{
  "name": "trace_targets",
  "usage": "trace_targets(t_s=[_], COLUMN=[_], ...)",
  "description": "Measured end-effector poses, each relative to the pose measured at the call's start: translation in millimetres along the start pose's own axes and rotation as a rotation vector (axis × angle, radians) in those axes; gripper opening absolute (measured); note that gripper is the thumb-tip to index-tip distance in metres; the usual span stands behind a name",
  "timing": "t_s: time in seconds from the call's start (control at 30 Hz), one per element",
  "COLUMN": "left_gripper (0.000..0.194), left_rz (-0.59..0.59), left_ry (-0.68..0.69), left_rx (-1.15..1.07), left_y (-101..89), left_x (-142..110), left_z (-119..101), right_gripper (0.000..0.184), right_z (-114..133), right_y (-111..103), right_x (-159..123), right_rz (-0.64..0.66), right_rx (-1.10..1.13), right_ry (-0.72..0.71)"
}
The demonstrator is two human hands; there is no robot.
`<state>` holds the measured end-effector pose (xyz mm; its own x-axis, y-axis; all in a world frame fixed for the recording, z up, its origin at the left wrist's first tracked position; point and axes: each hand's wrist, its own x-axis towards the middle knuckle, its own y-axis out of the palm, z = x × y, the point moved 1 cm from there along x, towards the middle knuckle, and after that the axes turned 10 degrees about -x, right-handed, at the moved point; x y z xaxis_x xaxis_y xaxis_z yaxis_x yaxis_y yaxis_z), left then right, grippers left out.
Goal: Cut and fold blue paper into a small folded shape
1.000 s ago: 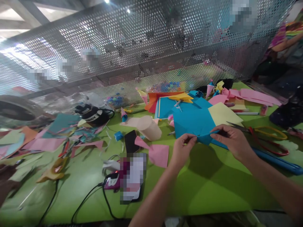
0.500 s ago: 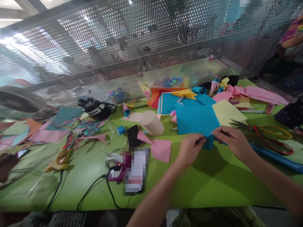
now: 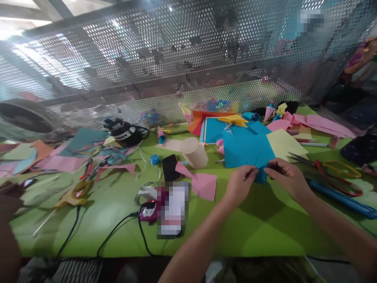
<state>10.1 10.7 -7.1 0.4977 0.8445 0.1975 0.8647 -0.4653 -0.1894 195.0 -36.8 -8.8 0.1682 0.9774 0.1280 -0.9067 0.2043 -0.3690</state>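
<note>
My two forearms reach over the bright green tabletop [image 3: 250,236], the left from the bottom edge, the right from the lower right corner. Phone with a light screen [image 3: 173,210] left of my left arm; its writing is blurred to blocks, unreadable. Beside it, a small plum-and-white plastic device [image 3: 148,213], red light showing, black cable attached. My left hand [image 3: 240,184] and right hand [image 3: 287,179], wrists bent inward, stand close but apart, thumbs and fingertips pinched on either side of a small piece of blue paper [image 3: 260,176], held up between them above the table. Right of my right hand: long blue plastic tool [image 3: 343,199], then metal scissors with red and yellow handles [image 3: 319,165]. At far left, another person's hand [image 3: 10,194]. Beyond my hands, a flat blue paper sheet [image 3: 247,148] and, adjoining, a pale yellow paper sheet [image 3: 285,144]. Farther, a black rounded object with a white band [image 3: 125,133]; only "GY" reads. Behind everything, a perforated metal screen [image 3: 176,70].
</note>
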Motion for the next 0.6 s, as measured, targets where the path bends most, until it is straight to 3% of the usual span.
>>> trace_targets(t_s=[0.4, 0.53, 0.6], left_gripper=[0.028, 0.032, 0.033], left_rz=[0.072, 0.029, 0.022], left_ry=[-0.015, -0.047, -0.062], left_rx=[0.196, 0.027, -0.076], left_y=[5.2, 1.6, 0.7], left_x=[-5, -1, 0], left_z=[-3, 1, 3], right_gripper=[0.032, 0.035, 0.033], right_z=[4, -1, -11], right_y=[0, -39, -72], right_x=[-1, 6, 5], right_rz=[-0.008, -0.1, -0.194], right_rx=[-0.141, -0.3, -0.602], right_ry=[-0.082, -0.119, -0.107])
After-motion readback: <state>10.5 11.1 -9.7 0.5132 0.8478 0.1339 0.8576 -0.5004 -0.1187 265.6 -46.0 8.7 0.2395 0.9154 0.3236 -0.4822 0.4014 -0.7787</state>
